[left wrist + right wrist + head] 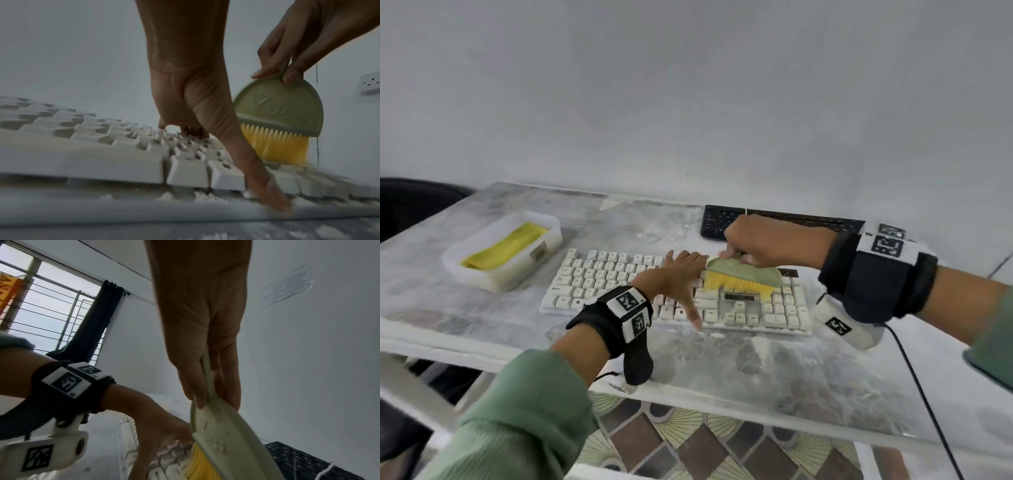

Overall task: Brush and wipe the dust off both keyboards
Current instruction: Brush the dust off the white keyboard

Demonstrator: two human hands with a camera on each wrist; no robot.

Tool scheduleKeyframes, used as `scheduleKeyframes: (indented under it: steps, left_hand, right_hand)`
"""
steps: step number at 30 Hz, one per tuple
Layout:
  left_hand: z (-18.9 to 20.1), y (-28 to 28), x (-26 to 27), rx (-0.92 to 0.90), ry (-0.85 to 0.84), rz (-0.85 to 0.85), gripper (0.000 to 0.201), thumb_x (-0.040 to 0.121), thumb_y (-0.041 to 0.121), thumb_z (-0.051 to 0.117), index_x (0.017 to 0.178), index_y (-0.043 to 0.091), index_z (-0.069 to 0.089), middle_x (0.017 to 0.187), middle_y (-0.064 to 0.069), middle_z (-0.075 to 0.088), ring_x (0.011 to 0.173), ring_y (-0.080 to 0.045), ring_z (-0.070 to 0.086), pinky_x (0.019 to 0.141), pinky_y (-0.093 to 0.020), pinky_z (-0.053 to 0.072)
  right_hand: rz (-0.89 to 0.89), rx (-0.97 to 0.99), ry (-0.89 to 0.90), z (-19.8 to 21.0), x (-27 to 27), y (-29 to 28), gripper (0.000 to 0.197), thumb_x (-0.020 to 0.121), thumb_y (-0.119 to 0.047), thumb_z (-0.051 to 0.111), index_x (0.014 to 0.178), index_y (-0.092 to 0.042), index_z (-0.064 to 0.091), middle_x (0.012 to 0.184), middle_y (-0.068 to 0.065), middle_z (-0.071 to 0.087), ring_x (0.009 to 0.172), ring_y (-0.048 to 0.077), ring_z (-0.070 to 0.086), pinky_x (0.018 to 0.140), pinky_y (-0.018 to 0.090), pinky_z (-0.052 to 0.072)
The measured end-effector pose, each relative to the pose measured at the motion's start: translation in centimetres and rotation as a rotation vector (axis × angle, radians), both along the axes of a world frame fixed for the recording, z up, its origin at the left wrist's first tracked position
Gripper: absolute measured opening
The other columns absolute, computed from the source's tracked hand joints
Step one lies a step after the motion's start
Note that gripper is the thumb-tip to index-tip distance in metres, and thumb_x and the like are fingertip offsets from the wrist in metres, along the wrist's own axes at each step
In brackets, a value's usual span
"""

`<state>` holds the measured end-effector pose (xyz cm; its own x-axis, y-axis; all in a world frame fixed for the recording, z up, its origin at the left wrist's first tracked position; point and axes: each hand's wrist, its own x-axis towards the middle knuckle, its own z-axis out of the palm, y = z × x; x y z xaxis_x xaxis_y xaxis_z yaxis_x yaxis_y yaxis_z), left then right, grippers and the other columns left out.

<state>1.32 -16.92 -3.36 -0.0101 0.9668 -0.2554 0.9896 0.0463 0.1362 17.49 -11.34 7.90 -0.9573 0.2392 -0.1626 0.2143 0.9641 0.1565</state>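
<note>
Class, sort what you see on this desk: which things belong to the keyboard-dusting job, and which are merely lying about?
Belonging to the job:
white keyboard, steadied by left hand
brush, gripped by right hand
black keyboard
yellow cloth in its plastic tub

Lying about:
wall socket
paper notice
dark curtain

Pale wall, barred window — perhaps tiled floor.

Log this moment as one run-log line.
step: brushing white keyboard | right hand: grips brush, bristles on keys | left hand: flat on keyboard, steadying | black keyboard: untouched | cloth: in tub
</note>
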Motion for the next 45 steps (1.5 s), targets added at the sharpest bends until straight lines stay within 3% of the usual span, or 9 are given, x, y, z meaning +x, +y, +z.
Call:
scheduleKeyframes:
  steps: [8,13,19,24,29,32,36,42,45]
  left_hand:
    - [0.0,-0.1,0.0,-0.013,-0.028,0.024,0.133,0.052,0.052,0.087,0.150,0.012,0.006,0.154,-0.007,0.019,0.141,-0.027,0.015,0.117,-0.053,-0.004]
    - [0.3,-0.5,0.3,0.004,-0.014,0.027,0.136,0.051,0.054,0.087,0.150,0.010,0.005,0.153,-0.007,0.020,0.141,-0.027,0.015,0.117,-0.054,-0.004]
    - [0.4,-0.6,0.5,0.014,-0.022,0.022,0.135,0.051,0.054,0.086,0.150,0.010,0.006,0.153,-0.009,0.019,0.142,-0.028,0.013,0.116,-0.055,-0.005]
    - [0.4,-0.7,0.6,0.057,0.020,0.007,0.134,0.049,0.057,0.086,0.148,0.009,0.010,0.148,-0.008,0.022,0.138,-0.026,0.017,0.116,-0.054,-0.004]
    - [0.3,-0.7,0.5,0.074,0.029,-0.010,0.134,0.049,0.058,0.086,0.148,0.008,0.010,0.147,-0.008,0.023,0.138,-0.027,0.018,0.116,-0.055,-0.005]
    - [0.4,-0.9,0.6,0.092,0.037,-0.018,0.135,0.049,0.058,0.086,0.148,0.007,0.009,0.148,-0.009,0.021,0.138,-0.026,0.016,0.116,-0.055,-0.006]
    - [0.3,-1.2,0.7,0.124,0.044,-0.024,0.132,0.049,0.060,0.085,0.146,0.007,0.013,0.144,-0.007,0.023,0.136,-0.025,0.018,0.115,-0.055,-0.007]
    - [0.3,-1.1,0.6,0.112,0.042,-0.032,0.135,0.049,0.060,0.085,0.148,0.007,0.009,0.146,-0.008,0.022,0.137,-0.026,0.017,0.115,-0.056,-0.008]
    - [0.2,-1.2,0.5,0.134,0.041,-0.032,0.134,0.048,0.061,0.085,0.147,0.007,0.011,0.144,-0.007,0.023,0.136,-0.025,0.018,0.115,-0.057,-0.007]
  right_hand:
    - [0.065,-0.070,-0.130,-0.6,1.8,1.7,0.026,0.083,0.006,0.056,0.058,-0.002,0.055,0.056,-0.008,0.061,0.056,0.010,0.054,0.054,0.016,0.036]
    - [0.105,-0.085,-0.098,1.4,0.2,1.3,0.029,0.081,-0.001,0.059,0.105,-0.012,0.071,0.089,0.011,0.071,0.066,0.018,0.058,0.061,0.018,0.042]
    - [0.114,-0.076,-0.135,0.7,1.1,1.2,0.044,0.077,0.013,0.050,0.041,-0.011,0.042,0.074,0.016,0.068,0.071,0.028,0.063,0.048,0.026,0.030]
    - [0.077,-0.080,-0.092,1.9,0.3,1.0,0.032,0.082,0.006,0.054,0.103,-0.010,0.071,0.096,0.001,0.070,0.056,0.002,0.049,0.055,0.013,0.036]
    - [0.128,-0.063,-0.136,0.9,1.3,0.4,0.043,0.072,0.015,0.048,0.043,-0.007,0.024,0.079,0.024,0.065,0.046,0.014,0.040,0.042,0.014,0.023]
    - [0.046,-0.044,-0.185,1.0,1.2,0.7,0.038,0.073,0.014,0.048,0.043,-0.001,0.031,0.053,0.015,0.047,0.043,0.013,0.034,0.047,0.021,0.024]
    - [0.071,-0.012,-0.072,2.0,-0.1,0.0,0.018,0.079,0.008,0.052,0.082,0.003,0.070,0.094,0.013,0.069,0.059,0.025,0.053,0.045,0.014,0.024]
    - [0.053,0.002,-0.170,1.2,1.1,-0.2,0.042,0.077,0.013,0.050,0.043,-0.005,0.034,0.067,0.017,0.063,0.043,0.011,0.025,0.042,0.016,0.019]
    - [0.053,-0.001,-0.134,2.2,0.4,-0.4,0.022,0.082,0.007,0.053,0.085,-0.002,0.073,0.094,0.005,0.071,0.050,0.006,0.043,0.048,0.016,0.030]
